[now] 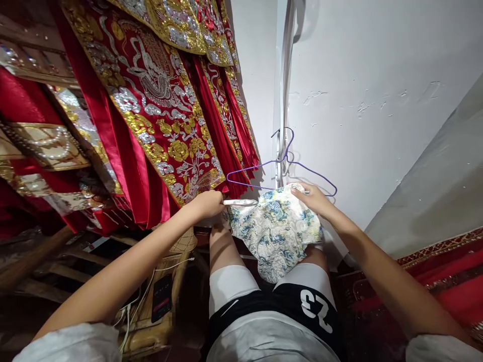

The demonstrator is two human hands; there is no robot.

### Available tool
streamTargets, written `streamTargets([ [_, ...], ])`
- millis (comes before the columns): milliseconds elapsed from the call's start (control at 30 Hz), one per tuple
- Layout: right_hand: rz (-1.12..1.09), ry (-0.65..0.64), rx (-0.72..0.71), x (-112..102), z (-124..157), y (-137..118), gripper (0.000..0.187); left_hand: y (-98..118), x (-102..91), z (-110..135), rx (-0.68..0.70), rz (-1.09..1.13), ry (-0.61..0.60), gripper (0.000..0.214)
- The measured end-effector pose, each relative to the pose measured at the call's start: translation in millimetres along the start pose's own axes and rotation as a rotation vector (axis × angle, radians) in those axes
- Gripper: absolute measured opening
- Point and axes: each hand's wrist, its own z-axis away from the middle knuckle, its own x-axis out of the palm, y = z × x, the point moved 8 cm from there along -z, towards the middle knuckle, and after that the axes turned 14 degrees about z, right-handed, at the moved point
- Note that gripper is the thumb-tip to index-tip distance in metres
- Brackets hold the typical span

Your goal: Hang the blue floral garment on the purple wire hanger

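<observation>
A white garment with blue and green floral print lies bunched over my knees. My left hand is closed on its edge, pinching a pale strip of the cloth that stretches to the right. My right hand grips the top of the garment at its far side. A purple wire hanger hangs just above the garment, between my hands, against the white wall; I cannot tell whether my right hand touches it.
Red robes with gold and silver embroidery hang at the left. A wicker stool with a dark phone and white cables stands by my left leg. Red patterned cloth lies at the right. A white wall is ahead.
</observation>
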Motion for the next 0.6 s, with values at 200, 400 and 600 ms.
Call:
streamTargets([
  [200, 0.161, 0.013, 0.049, -0.9, -6.8, 32.3, 0.050, -2.5, -19.7, -18.0, -0.032, 0.046, 0.111, 0.038],
  [400, 0.327, 0.068, 0.045, -32.5, 19.4, 25.2, 0.044, 26.6, -31.8, -5.0, 0.105, -0.013, 0.291, 0.037],
  [600, 0.411, 0.071, 0.071, -27.8, 28.6, 16.9, 0.043, 28.1, -36.0, 26.0, -0.042, -0.146, 0.181, 0.037],
])
